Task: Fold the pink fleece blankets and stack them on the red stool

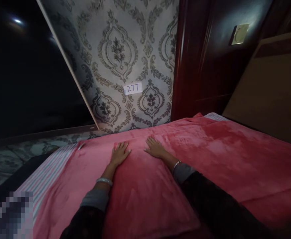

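Note:
A red plush blanket (145, 186) lies spread over a bed, with lighter and darker patches in its pile. My left hand (120, 153) rests flat on it near the far edge, fingers spread, a bracelet on the wrist. To the right of it, my right hand (155, 147) also lies palm down on the blanket with its fingers stretched out. Neither hand grips the cloth. Beyond the blanket's left side shows a striped sheet (49, 169), and a bit of striped cloth peeks out at the far right corner.
Patterned wallpaper (118, 49) with a paper label (133, 88) reading 277 rises behind the bed. On the left stands a large dark screen (36, 76). A dark red wooden panel (197, 59) carries a switch (240, 34); a brown board (272, 86) stands at the right.

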{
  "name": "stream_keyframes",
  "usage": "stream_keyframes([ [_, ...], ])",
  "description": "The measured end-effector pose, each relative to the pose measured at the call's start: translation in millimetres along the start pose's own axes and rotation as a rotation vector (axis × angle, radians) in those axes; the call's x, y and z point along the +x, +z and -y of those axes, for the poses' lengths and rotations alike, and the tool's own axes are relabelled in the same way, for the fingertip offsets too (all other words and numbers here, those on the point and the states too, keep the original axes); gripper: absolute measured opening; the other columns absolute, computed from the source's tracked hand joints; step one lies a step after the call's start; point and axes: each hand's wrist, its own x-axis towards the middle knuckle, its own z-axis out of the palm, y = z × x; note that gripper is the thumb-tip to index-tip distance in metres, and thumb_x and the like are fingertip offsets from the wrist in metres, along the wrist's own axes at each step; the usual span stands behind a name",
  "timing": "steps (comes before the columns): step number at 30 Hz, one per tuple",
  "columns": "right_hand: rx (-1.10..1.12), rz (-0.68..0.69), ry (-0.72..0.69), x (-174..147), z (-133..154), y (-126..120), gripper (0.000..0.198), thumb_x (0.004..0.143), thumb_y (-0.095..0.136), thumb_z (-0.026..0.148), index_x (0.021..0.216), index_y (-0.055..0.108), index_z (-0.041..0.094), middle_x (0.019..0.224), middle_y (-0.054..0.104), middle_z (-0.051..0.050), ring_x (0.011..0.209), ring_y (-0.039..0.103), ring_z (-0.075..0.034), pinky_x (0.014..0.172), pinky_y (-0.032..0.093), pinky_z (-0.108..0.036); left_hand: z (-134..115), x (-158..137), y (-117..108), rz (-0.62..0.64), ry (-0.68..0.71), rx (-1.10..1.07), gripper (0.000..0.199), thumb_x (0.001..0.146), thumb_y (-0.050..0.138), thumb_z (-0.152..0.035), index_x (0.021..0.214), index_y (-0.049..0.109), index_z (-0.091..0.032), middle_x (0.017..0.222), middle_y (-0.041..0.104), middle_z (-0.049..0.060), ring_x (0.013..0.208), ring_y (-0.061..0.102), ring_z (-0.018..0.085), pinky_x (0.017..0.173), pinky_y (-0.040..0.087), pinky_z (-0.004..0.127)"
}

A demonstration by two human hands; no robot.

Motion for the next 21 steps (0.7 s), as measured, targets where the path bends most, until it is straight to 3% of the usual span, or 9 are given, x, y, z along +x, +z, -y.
stream_keyframes([
  [3, 0.026, 0.063, -0.021, -18.2, -8.0, -9.1, 0.066, 0.1, 0.047, 0.045, 0.156, 0.033, 0.013, 0.163, 0.023, -0.015, 0.152, 0.015, -0.027, 0.122, 0.018, -0.05, 11.6, -5.4, -10.7, -0.02, -0.035, -0.167, 0.05, 0.09, 0.053, -0.041, 0.137, 0.059, -0.024, 0.157, 0.043, 0.008, 0.151, 0.027, 0.026, 0.122, 0.019, 0.047],
  [6, 0.046, 0.121, -0.03, -49.3, -20.3, -14.7, 0.063, 0.1, 0.048, 0.042, 0.154, 0.037, 0.013, 0.162, 0.026, -0.014, 0.151, 0.02, -0.026, 0.123, 0.018, -0.045, 28.1, -25.0, -16.0, -0.1, -0.131, -0.278, 0.055, 0.086, 0.057, -0.043, 0.134, 0.059, -0.018, 0.152, 0.049, 0.013, 0.145, 0.037, 0.028, 0.117, 0.03, 0.043],
  [9, 0.035, 0.096, -0.01, -93.7, -17.9, -15.6, 0.058, 0.098, 0.051, 0.041, 0.151, 0.045, 0.017, 0.161, 0.029, -0.012, 0.151, 0.02, -0.032, 0.122, 0.018, -0.053, 40.2, -53.0, -17.2, -0.154, -0.226, -0.428, 0.057, 0.082, 0.059, -0.049, 0.129, 0.06, -0.016, 0.127, 0.067, 0.012, 0.121, 0.058, 0.027, 0.102, 0.046, 0.039],
  [12, 0.038, -0.064, -0.102, -145.2, 13.8, -10.3, 0.053, 0.097, 0.052, 0.038, 0.144, 0.054, 0.015, 0.157, 0.038, -0.015, 0.15, 0.02, -0.036, 0.121, 0.018, -0.058, 42.3, -77.2, -20.0, -0.145, -0.273, -0.596, 0.054, 0.076, 0.064, -0.053, 0.114, 0.065, -0.015, 0.093, 0.072, 0.005, 0.085, 0.065, 0.02, 0.074, 0.052, 0.029],
  [14, 0.134, -0.093, -0.295, -177.4, 47.2, -2.8, 0.053, 0.097, 0.049, 0.035, 0.145, 0.052, 0.014, 0.154, 0.043, -0.015, 0.147, 0.03, -0.031, 0.121, 0.024, -0.053, 39.5, -89.3, -23.8, -0.12, -0.291, -0.695, 0.052, 0.071, 0.069, -0.053, 0.105, 0.066, -0.014, 0.077, 0.067, 0.0, 0.067, 0.06, 0.015, 0.06, 0.047, 0.024],
  [17, 0.26, -0.01, -0.491, -212.2, 96.9, 13.2, 0.058, 0.095, 0.053, 0.034, 0.15, 0.045, 0.017, 0.153, 0.045, -0.013, 0.143, 0.038, -0.028, 0.118, 0.033, -0.049, 32.4, -107.5, -29.2, -0.063, -0.313, -0.804, 0.05, 0.062, 0.077, -0.054, 0.09, 0.066, -0.014, 0.064, 0.06, -0.003, 0.054, 0.052, 0.011, 0.052, 0.04, 0.022],
  [21, 0.231, 0.04, -0.458, -226.7, 135.6, 36.4, 0.066, 0.091, 0.06, 0.029, 0.152, 0.041, 0.014, 0.153, 0.044, -0.015, 0.143, 0.037, -0.028, 0.12, 0.029, -0.049, 23.8, -144.5, -26.0, 0.034, -0.324, -0.896, 0.051, 0.055, 0.083, -0.055, 0.081, 0.065, -0.014, 0.062, 0.062, 0.0, 0.053, 0.056, 0.014, 0.052, 0.044, 0.026],
])
